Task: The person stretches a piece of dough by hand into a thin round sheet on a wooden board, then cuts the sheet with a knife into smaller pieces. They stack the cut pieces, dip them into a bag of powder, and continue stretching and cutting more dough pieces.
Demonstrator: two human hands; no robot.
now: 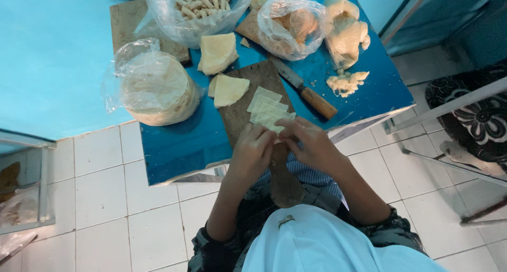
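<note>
1. Head view: blue table (174, 140) on a white tiled floor, a person seated at its near edge.
2. Bagged stack of round wrappers (156, 87) lies at the table's left.
3. Wooden cutting board (240, 111) runs toward the person; quarter wrappers (229, 90) lie on it.
4. Knife (309, 92) lies right of the board.
5. Left hand (252, 150) and right hand (311, 142) meet, fingers pinched together on a pale wrapper strip (269, 116) over the board's near end.
</note>
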